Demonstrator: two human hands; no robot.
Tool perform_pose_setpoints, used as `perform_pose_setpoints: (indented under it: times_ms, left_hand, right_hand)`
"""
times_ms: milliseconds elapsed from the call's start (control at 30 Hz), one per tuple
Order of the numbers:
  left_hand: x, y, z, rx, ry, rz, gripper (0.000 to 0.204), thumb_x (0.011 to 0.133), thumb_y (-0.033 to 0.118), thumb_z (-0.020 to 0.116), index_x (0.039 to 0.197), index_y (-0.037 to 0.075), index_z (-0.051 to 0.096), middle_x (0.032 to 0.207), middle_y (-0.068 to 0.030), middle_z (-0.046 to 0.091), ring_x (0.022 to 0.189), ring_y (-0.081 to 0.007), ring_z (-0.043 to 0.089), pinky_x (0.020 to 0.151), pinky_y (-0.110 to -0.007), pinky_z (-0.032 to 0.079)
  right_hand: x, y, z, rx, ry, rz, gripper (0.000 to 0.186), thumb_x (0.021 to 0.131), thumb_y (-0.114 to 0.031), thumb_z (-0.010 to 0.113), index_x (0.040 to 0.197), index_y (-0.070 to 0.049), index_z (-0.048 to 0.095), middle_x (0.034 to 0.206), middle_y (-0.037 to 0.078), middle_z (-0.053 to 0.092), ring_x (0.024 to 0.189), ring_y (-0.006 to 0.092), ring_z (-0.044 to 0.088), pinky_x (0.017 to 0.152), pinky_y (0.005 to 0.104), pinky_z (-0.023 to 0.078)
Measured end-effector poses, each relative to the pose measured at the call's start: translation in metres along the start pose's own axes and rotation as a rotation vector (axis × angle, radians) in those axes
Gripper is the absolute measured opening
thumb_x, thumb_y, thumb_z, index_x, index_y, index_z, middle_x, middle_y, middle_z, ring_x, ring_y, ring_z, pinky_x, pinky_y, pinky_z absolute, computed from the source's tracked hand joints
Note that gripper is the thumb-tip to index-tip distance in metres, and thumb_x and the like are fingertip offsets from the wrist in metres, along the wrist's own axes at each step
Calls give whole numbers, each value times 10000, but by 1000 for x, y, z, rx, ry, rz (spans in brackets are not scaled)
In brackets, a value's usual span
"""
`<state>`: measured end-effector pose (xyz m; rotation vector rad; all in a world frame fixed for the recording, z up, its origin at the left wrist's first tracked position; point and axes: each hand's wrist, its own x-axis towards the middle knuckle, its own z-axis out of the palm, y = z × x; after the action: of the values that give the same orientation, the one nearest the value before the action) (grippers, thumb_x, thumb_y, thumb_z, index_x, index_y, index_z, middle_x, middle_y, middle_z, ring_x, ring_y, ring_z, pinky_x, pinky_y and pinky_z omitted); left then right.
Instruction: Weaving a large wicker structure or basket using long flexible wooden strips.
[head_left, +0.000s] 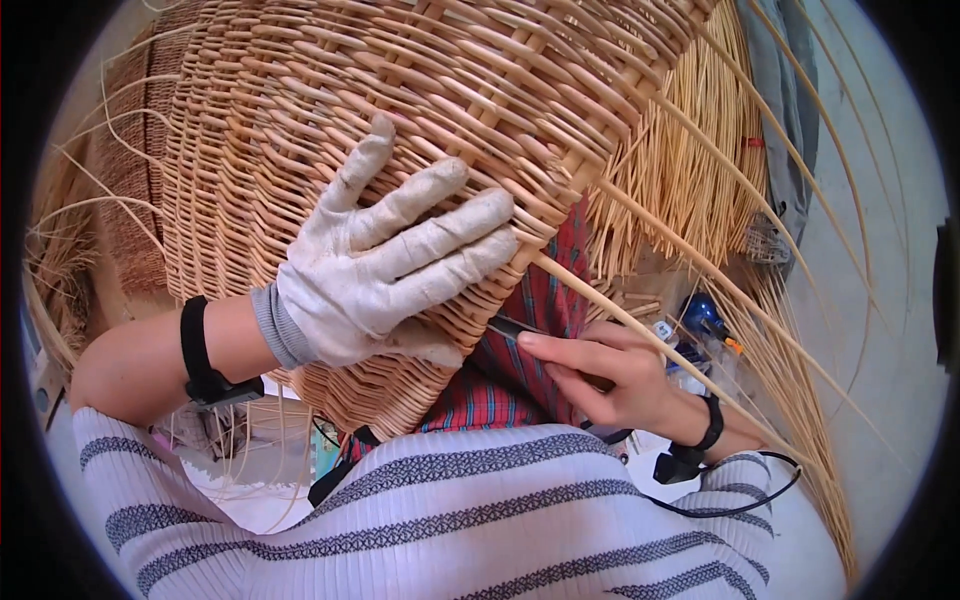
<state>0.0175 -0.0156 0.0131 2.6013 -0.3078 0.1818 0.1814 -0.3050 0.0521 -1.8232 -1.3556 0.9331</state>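
Observation:
A large woven wicker basket [330, 110] lies on its side across my lap and fills the upper picture. My left hand [385, 270], in a dirty white glove, lies flat against the basket's wall with its fingers spread. Below the rim, my bare right hand [600, 375] grips a dark slim tool [515, 328] that points at the weave. A long loose cane [640, 335] runs from the rim down to the right over this hand.
Many unwoven canes [700, 170] fan out from the basket to the right. A red plaid cloth [530, 330] covers my lap. Blue-topped bottles [700, 320] stand on the floor at the right. Black bands sit on both wrists.

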Motion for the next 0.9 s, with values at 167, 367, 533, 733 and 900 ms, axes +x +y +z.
perform_pose_setpoints:
  times_ms: [167, 367, 533, 733, 900]
  left_hand:
    - [7, 4, -4, 53, 26, -51, 1075, 684, 767, 706, 1565, 162, 587, 1634, -59, 547, 1594, -285, 386, 1355, -614, 107]
    - [5, 8, -9, 54, 31, -112, 1079, 707, 754, 799, 1547, 109, 590, 1617, -106, 559, 1582, -320, 404, 1353, -551, 175]
    - [-2, 7, -1, 76, 197, 1, 1242, 573, 651, 963, 1548, 40, 495, 1584, -232, 516, 1505, -460, 464, 1291, -623, 288]
    - [-1, 11, 2, 155, 150, -28, 1237, 580, 692, 928, 1548, 52, 503, 1578, -223, 525, 1507, -451, 459, 1303, -626, 266]
    - [0, 15, 2, 60, 259, -20, 1215, 514, 713, 922, 1535, 147, 584, 1582, -133, 535, 1499, -411, 466, 1297, -633, 270]
  right_hand:
    - [6, -6, 3, 50, 16, 54, 549, 877, -65, 786, 1395, -242, 756, 649, 84, 580, 563, 229, 591, 545, 382, 522]
    - [2, -5, -9, -384, -24, -62, 656, 883, -57, 764, 1473, -334, 687, 696, 74, 625, 614, 235, 641, 587, 381, 538]
    - [2, 16, -10, -53, -323, 60, 792, 919, -24, 708, 1609, -368, 529, 844, 122, 681, 709, 248, 687, 693, 399, 584]
    - [13, 49, -11, 552, -466, -27, 848, 850, -39, 676, 1663, -88, 440, 1699, 117, 463, 1599, 235, 379, 1297, 358, 296]
    - [1, 56, 12, 978, -578, 296, 965, 853, -105, 787, 1714, -140, 353, 1275, 61, 671, 1085, 111, 617, 906, 260, 480]
